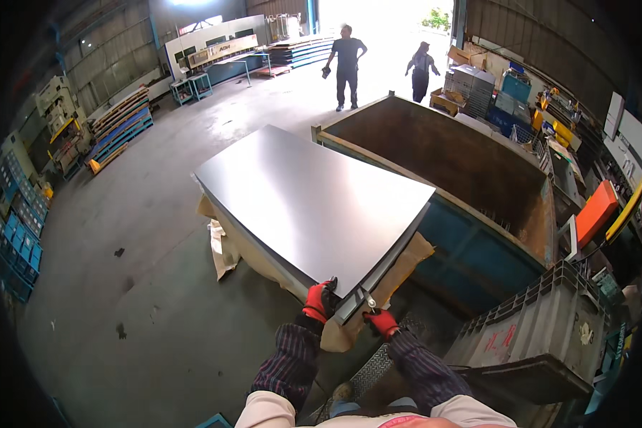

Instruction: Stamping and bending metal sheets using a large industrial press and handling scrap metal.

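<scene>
A stack of large, shiny metal sheets (299, 207) lies in front of me, its near corner pointing toward my body. Brown wrapping paper (406, 264) hangs out from under the stack on several sides. My left hand (321, 301), in a red and black glove, is closed over the sheet edge at the near corner. Just to the right, my right hand (381, 322) in a similar glove grips a small silvery tool (369, 300) held against the corner edge. Its exact kind is too small to make out.
A rusty open metal bin (471, 235) stands right of the stack. Nearer, a large grey plastic crate (521, 335) sits at the right. Two people, one standing (347, 68) and another (421, 71), are near the bright doorway. Sheet racks (125, 128) line the left.
</scene>
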`<state>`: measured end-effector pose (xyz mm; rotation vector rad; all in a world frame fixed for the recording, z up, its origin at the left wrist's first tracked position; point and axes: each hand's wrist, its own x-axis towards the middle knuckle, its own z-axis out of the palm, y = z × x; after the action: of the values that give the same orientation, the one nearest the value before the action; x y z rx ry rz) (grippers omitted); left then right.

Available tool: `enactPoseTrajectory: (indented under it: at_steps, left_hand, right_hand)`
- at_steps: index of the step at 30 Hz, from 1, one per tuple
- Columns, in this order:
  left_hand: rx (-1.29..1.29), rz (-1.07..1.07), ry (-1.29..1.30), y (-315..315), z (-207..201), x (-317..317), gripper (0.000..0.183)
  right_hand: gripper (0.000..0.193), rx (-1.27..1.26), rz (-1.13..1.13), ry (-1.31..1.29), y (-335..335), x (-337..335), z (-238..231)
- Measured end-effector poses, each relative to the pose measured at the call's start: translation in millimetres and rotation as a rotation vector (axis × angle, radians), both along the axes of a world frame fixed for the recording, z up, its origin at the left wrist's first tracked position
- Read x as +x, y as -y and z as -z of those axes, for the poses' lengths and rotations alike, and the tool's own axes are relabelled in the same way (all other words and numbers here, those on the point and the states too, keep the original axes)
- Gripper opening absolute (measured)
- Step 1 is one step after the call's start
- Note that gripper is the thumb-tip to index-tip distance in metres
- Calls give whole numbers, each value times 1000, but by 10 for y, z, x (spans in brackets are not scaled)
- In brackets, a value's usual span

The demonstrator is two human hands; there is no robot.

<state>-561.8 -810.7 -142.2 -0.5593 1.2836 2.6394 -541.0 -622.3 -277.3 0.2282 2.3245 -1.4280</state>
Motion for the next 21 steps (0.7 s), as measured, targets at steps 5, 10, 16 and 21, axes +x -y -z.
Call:
enactPoseTrajectory:
  at_steps: [5,10,16,21]
  left_hand:
    - [-257,107,-31,256,260,121,26]
    - [-414,77,-129,82,205,44,29]
    - [-558,192,-240,72,-118,19,25]
    - [-1350,57,-993,592,-52,77,24]
  right_hand:
    - [36,531,-102,-331,279,174,-242]
    - [45,-306,221,-173,16,-169,-479]
    - [35,-821,100,-261,656,-830,-693]
    - [28,-506,226,-300,1038,-653,-1357]
